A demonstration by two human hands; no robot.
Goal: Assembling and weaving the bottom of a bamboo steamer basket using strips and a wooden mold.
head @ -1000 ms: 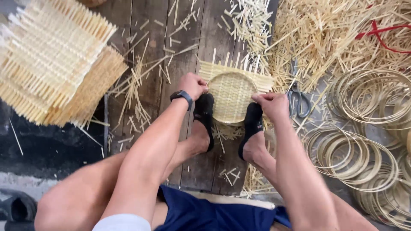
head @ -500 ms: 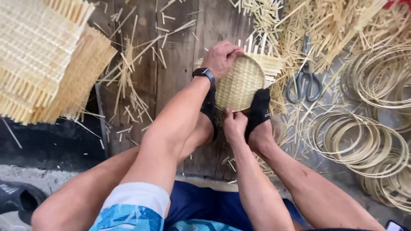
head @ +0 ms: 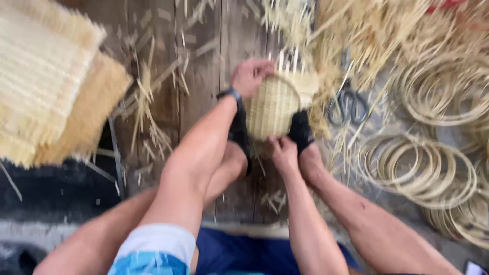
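A small round woven bamboo basket stands tilted between my two feet in black socks, with loose strip ends sticking up at its far side. My left hand, with a dark watch on the wrist, grips the basket's upper left rim. My right hand holds the lower rim near my right foot. The picture is blurred by motion.
Stacked woven bamboo mats lie at the left. Scissors rest right of the basket. Several coiled bamboo rings fill the right side. Loose bamboo strips litter the wooden planks at the top.
The basket has been tipped up from lying flat. My right hand has moved from its right rim down to the lower edge. My left hand has stayed on the upper left rim.
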